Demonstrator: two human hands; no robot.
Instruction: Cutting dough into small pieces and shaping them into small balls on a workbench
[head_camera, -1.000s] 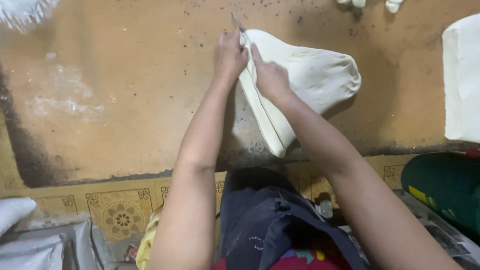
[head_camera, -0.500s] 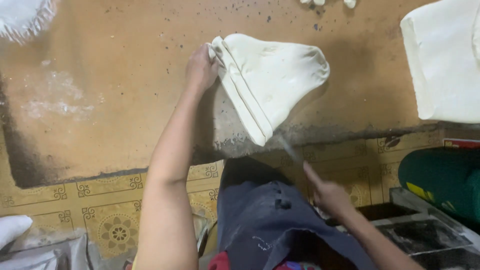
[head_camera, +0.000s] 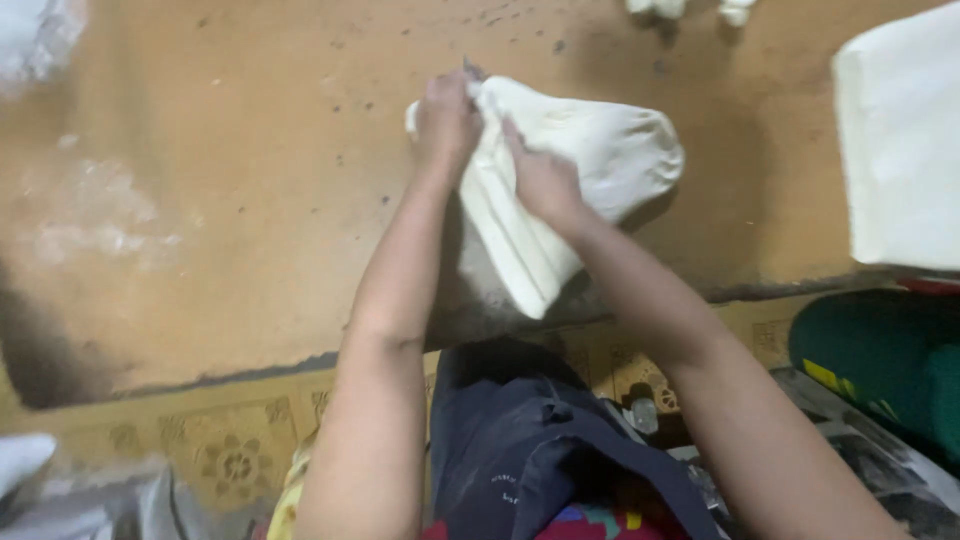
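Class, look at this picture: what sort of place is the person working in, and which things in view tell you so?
Probably a small sewing or cloth workshop, though it is hard to be sure. Both hands, left hand and right hand, press a folded white cloth piece on a worn brown worktable, with a stack of white material nearby.

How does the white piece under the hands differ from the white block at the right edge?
The folded piece is rounded, creased and pressed by both hands; the block is flat, straight-edged and untouched. The piece shows whole, while the frame cuts off the block. Both are off-white and lie on the brown table.
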